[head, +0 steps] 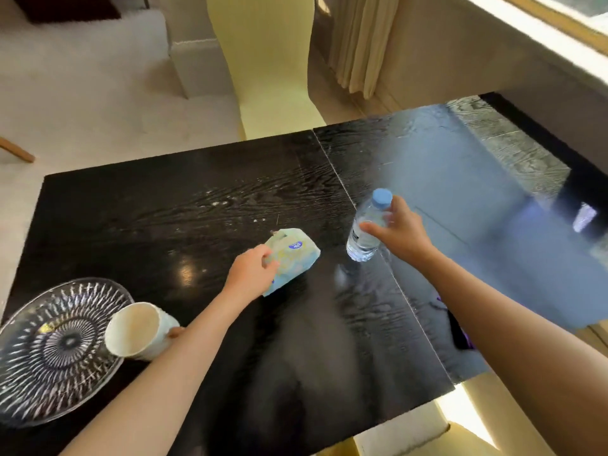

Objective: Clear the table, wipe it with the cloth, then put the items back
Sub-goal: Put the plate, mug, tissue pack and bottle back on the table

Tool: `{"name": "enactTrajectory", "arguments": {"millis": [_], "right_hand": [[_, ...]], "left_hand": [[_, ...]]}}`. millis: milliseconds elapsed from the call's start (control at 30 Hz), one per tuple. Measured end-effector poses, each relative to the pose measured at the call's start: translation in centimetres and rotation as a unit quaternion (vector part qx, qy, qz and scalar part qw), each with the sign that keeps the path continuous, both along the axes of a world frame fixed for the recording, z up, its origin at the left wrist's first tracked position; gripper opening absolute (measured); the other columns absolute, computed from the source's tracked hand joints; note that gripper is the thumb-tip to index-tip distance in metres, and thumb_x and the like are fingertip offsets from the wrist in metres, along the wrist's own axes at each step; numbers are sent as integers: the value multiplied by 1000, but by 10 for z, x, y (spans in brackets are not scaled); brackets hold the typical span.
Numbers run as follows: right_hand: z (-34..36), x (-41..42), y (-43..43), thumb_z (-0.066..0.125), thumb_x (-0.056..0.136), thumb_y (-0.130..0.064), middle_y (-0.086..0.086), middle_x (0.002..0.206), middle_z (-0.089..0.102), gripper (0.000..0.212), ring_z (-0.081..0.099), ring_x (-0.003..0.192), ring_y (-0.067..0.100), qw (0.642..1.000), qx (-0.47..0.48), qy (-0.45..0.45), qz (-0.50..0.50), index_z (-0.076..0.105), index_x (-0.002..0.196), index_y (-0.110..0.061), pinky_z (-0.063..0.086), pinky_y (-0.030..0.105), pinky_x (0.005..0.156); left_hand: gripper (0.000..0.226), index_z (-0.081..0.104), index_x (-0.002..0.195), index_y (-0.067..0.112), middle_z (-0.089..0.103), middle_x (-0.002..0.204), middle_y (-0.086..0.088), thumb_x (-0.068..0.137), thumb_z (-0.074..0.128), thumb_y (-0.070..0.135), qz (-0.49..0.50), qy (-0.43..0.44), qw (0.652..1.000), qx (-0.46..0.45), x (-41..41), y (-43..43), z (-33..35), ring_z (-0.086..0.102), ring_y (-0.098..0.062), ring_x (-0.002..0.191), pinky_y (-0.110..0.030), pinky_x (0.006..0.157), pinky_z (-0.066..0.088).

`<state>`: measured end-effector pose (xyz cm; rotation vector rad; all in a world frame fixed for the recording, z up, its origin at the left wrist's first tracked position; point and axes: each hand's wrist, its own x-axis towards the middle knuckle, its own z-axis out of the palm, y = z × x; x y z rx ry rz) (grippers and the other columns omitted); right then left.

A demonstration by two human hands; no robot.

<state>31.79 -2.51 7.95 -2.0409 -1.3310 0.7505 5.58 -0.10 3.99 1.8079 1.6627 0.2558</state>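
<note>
On the black wooden table [164,209], my left hand [251,268] grips the near end of a pale blue tissue pack [292,258] at the table's middle. My right hand [399,230] holds a clear water bottle [367,230] with a blue cap, tilted, its base just above or on the table. A cream mug [138,330] leans on its side against a clear cut-glass plate [52,350] at the near left corner. No cloth is in view.
A yellow chair [269,60] stands at the table's far side. A dark purple object [460,334] lies under my right forearm near the right edge. Curtains [362,44] and a window ledge are at the far right. Pale carpet lies to the left.
</note>
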Motion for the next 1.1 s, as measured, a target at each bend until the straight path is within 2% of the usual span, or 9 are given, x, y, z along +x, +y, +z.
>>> {"name": "enactTrajectory", "arguments": {"millis": [133,333,433,533,667,833,900,1000,1100], "right_hand": [[12,-53,23,73,78,-30,4,118,58,61,54,99,18,995,0,-6,101,42,128,-15,42,30,82],[22,-160,56,72,80,-27,7,119,57,60,52,99,16,974,3,5,225,39,128,-13,42,30,80],[18,-216,66,72,80,-28,8,122,58,62,57,107,22,964,1,20,266,38,130,-13,47,34,86],[11,-265,71,71,81,-29,9,127,55,66,56,114,25,952,-11,19,304,34,133,-13,45,31,85],[-1,-314,76,70,82,-29,7,135,51,68,53,121,24,937,-29,15,347,31,136,-15,46,34,96],[-15,-345,79,71,81,-29,6,135,52,66,54,120,22,931,-57,12,361,33,134,-16,47,34,95],[-20,-349,78,72,80,-29,6,132,54,65,56,117,21,931,-62,11,359,35,132,-16,48,33,92],[-24,-350,77,72,80,-29,6,130,54,64,56,114,20,935,-57,22,349,35,131,-16,48,31,87],[-22,-342,79,73,80,-26,5,138,47,72,49,122,21,915,-97,40,391,31,138,-16,43,30,90]], "left_hand": [[18,64,103,10,65,102,-10,90,53,17,59,-3,996,68,-61,-14,40,60,-30,96,-32,75,41],[22,65,107,4,61,98,-8,88,60,15,148,13,970,193,-164,-22,95,56,-23,90,-29,76,38],[20,65,105,2,59,95,-9,88,60,12,201,9,954,222,-215,-28,105,56,-24,87,-29,73,37],[14,65,99,3,55,86,-4,88,60,10,238,13,942,235,-255,-38,104,50,-19,77,-23,70,32],[14,64,99,3,52,85,1,88,60,10,271,21,933,236,-289,-48,94,49,-18,74,-29,71,39],[12,64,98,3,52,86,1,88,59,8,279,20,933,228,-307,-55,84,47,-12,69,-8,58,34],[12,65,97,3,53,85,1,88,59,8,277,19,935,222,-311,-55,79,49,-16,73,-11,60,33],[11,65,96,3,54,84,0,87,60,7,274,9,936,222,-311,-54,77,52,-22,80,-29,70,41],[11,65,96,4,54,88,1,87,60,8,256,15,936,243,-305,-56,82,55,-26,90,-29,75,39]]}}
